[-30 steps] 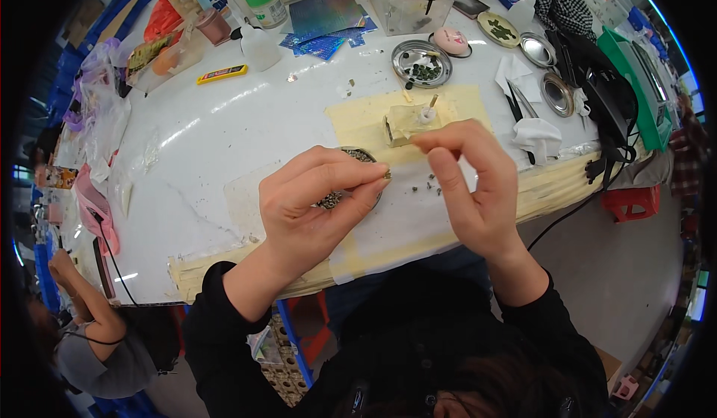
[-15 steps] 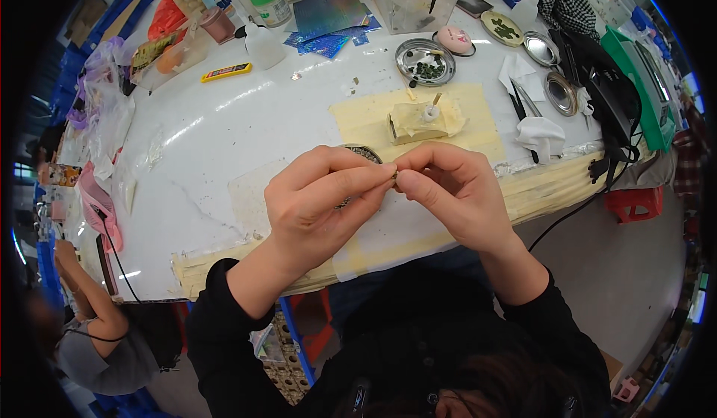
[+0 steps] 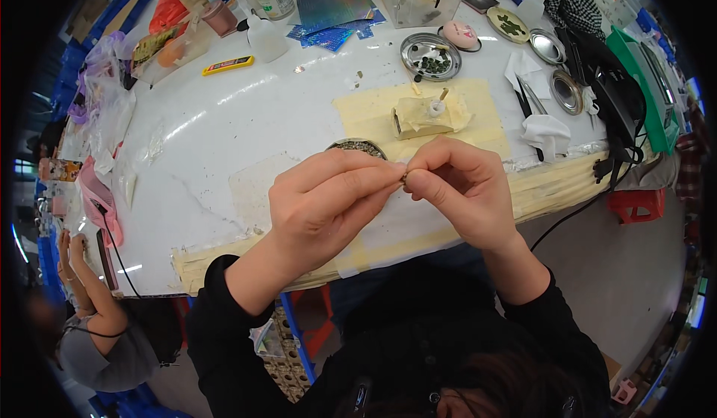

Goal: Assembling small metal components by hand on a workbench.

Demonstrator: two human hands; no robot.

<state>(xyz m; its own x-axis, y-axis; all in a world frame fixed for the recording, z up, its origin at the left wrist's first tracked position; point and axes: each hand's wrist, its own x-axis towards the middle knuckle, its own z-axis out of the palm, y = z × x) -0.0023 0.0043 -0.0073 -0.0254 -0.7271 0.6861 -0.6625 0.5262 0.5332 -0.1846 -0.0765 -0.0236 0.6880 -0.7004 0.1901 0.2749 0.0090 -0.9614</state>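
Since the first frame, right hand [image 3: 467, 194] has come in to meet left hand [image 3: 317, 197]; both now pinch a tiny piece [image 3: 404, 180], mostly hidden. Progress, by judgement: piece in hand, not set down; many bits [image 3: 360, 147] remain in the dish [image 3: 351, 139] beyond the left hand; full remainder unclear. Piece sits between both hands' fingertips, above the worktop [image 3: 187, 156]; taped block [image 3: 418, 123] just beyond.

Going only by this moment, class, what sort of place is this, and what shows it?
Probably a workshop for small handwork: the left hand and right hand pinch a tiny piece above a white worktable, a round metal dish holds small dark pieces, and another person in grey is at the left.
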